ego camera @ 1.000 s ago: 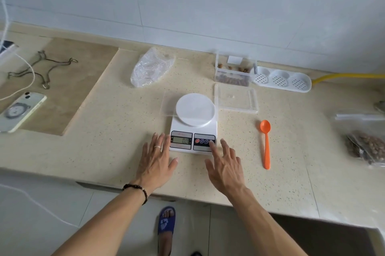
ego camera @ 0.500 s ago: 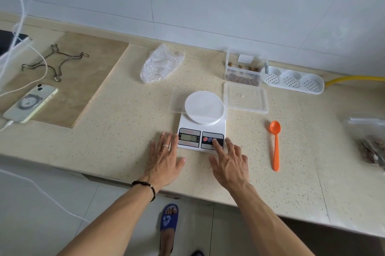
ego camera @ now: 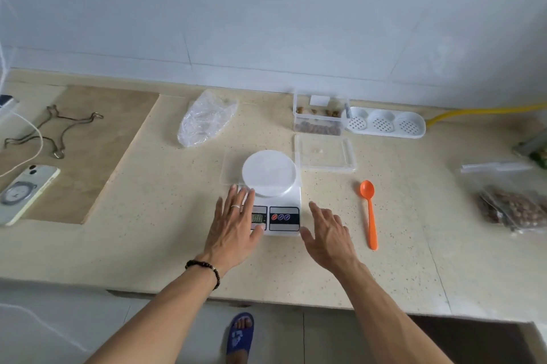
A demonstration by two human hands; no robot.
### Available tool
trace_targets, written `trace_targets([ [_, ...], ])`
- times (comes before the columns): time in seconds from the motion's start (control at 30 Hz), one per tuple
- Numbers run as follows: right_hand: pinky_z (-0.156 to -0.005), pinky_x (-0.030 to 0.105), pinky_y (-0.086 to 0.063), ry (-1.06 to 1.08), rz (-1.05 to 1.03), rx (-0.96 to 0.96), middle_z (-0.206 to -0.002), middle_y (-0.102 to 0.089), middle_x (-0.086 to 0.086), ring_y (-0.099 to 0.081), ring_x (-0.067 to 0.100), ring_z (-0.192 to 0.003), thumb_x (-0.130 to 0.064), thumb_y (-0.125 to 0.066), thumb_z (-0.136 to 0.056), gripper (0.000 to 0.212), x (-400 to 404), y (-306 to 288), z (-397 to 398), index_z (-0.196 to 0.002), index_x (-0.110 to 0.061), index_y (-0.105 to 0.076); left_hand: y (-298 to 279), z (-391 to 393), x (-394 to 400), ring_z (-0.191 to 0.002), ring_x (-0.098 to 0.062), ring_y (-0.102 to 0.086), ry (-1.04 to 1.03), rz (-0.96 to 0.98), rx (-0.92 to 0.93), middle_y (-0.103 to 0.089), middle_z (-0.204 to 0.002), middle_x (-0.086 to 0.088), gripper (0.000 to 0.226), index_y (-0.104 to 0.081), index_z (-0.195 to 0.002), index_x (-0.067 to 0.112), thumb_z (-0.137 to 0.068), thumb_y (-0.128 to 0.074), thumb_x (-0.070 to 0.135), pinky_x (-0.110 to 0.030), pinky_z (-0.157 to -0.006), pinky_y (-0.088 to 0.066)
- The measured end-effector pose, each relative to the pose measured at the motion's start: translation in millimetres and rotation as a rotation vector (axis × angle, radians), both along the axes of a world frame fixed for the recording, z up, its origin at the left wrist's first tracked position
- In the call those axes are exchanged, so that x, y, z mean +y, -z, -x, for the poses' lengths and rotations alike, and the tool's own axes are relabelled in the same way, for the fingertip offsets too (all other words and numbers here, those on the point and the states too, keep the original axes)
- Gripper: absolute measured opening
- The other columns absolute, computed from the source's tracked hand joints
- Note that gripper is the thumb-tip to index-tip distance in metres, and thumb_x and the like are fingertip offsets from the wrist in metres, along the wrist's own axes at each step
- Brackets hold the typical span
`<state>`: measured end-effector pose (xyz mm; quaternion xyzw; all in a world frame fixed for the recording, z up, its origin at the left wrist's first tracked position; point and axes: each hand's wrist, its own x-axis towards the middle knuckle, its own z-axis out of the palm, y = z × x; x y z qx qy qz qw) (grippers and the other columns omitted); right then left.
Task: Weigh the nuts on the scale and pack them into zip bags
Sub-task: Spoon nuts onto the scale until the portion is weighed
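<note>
Bare forearms; dark bead bracelet (ego camera: pixel 205 267), silver ring (ego camera: pixel 236 206) on left; blue slipper (ego camera: pixel 240 334).

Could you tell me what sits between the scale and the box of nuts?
The head view shows a clear lid lying flat between the scale and the box of nuts.

white scale (ego camera: pixel 273 195), bare platform, nuts (ego camera: pixel 318 127) boxed behind

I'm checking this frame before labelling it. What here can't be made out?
- Scale display, head view: left hand covers part of it; digits too small to read.
- Zip bag of nuts: its right side is cut off by the frame edge.
- Nut container: fill amount unclear through its translucent walls.
- Crumpled plastic bag: contents indistinct.
</note>
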<state>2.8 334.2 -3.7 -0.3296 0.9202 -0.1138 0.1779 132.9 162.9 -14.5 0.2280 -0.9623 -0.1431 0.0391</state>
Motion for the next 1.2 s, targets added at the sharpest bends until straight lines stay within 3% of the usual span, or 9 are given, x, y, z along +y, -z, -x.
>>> trace_targets([
  [0.13, -0.104, 0.04, -0.037, 0.235, 0.031, 0.037, -0.143, -0.044, 0.008, -0.042, 0.027, -0.128, -0.038, -0.046, -0.098, 0.056, 19, -8, 33, -0.147, -0.015, -0.032, -17, 46, -8, -0.15, -0.027, 0.004, 0.08, -0.037, 0.037, -0.01, -0.162, -0.01, 0.074, -0.012, -0.154, 0.011, -0.097, -0.047, 0.042, -0.044, -0.119, -0.002],
  [0.27, -0.093, 0.04, -0.043, 0.517, 0.031, 0.063, -0.13, -0.05, 0.01, -0.047, 0.029, -0.117, -0.028, -0.05, -0.096, 0.049, 37, -8, 66, -0.141, -0.009, -0.041, -20, 91, -19, -0.149, -0.023, 0.011, 0.153, -0.031, -0.046, -0.001, -0.163, -0.006, 0.077, -0.002, -0.154, 0.014, -0.097, -0.042, 0.047, -0.042, -0.119, 0.004],
  [0.43, -0.089, 0.041, -0.048, 0.801, -0.005, -0.102, -0.113, -0.056, 0.012, -0.054, 0.034, -0.108, -0.023, -0.048, -0.091, 0.032, 42, 11, 90, -0.117, -0.009, -0.058, -14, 130, -37, -0.149, -0.023, 0.009, 0.231, -0.01, -0.116, -0.003, -0.163, -0.008, 0.091, 0.0, -0.154, 0.012, -0.091, -0.043, 0.061, -0.046, -0.12, 0.002],
  [0.53, -0.077, 0.038, -0.054, 0.851, 0.019, -0.204, -0.094, -0.064, 0.01, -0.063, 0.031, -0.087, -0.017, -0.05, -0.085, 0.019, 35, 15, 96, -0.099, -0.013, -0.061, -14, 146, -47, -0.149, -0.023, 0.008, 0.281, 0.006, -0.178, -0.002, -0.162, -0.008, 0.105, 0.001, -0.153, 0.012, -0.082, -0.049, 0.071, -0.048, -0.12, 0.0],
  [0.6, -0.068, 0.038, -0.054, 0.891, 0.172, -0.228, -0.087, -0.064, 0.01, -0.062, 0.029, -0.078, -0.017, -0.05, -0.09, 0.012, 25, 15, 96, -0.098, -0.014, -0.058, -14, 155, -54, -0.149, -0.023, 0.008, 0.309, 0.003, -0.217, -0.002, -0.163, -0.007, 0.113, 0.001, -0.153, 0.013, -0.076, -0.052, 0.076, -0.05, -0.12, 0.0],
  [0.7, -0.066, 0.04, -0.055, 0.946, 0.498, -0.304, -0.084, -0.066, 0.009, -0.065, 0.025, -0.075, -0.015, -0.048, -0.097, 0.01, 1, 8, 98, -0.104, -0.01, -0.054, -13, 167, -61, -0.149, -0.022, 0.008, 0.36, -0.004, -0.267, -0.002, -0.162, -0.005, 0.12, 0.0, -0.154, 0.016, -0.069, -0.054, 0.081, -0.052, -0.119, 0.001],
  [0.87, -0.067, 0.035, -0.053, 0.886, 0.629, -0.406, -0.086, -0.066, 0.007, -0.06, 0.018, -0.074, -0.016, -0.055, -0.094, 0.013, -43, -4, 106, -0.106, -0.011, -0.058, -9, 181, -67, -0.149, -0.024, -0.003, 0.427, 0.03, -0.296, -0.011, -0.161, -0.009, 0.131, 0.001, -0.153, 0.012, -0.06, -0.055, 0.086, -0.054, -0.118, -0.001],
  [1.03, -0.053, 0.027, -0.044, 0.825, 0.67, -0.569, -0.07, -0.057, 0.004, -0.05, 0.013, -0.059, -0.035, -0.068, -0.088, 0.028, -74, -20, 108, -0.089, -0.007, -0.068, -20, 186, -73, -0.144, -0.022, -0.018, 0.442, -0.053, -0.168, -0.02, -0.155, -0.01, 0.129, -0.004, -0.152, 0.011, -0.061, -0.058, 0.083, -0.047, -0.121, -0.001],
  [1.2, -0.05, 0.026, -0.038, 0.872, 0.786, -0.801, -0.077, -0.067, 0.008, -0.046, 0.012, -0.051, -0.014, -0.073, -0.079, 0.017, -95, -41, 115, -0.091, -0.002, -0.071, -48, 188, -77, -0.139, -0.018, -0.023, 0.477, -0.223, 0.03, -0.022, -0.152, -0.001, 0.124, -0.007, -0.153, 0.016, -0.062, -0.07, 0.071, -0.031, -0.118, -0.014],
])
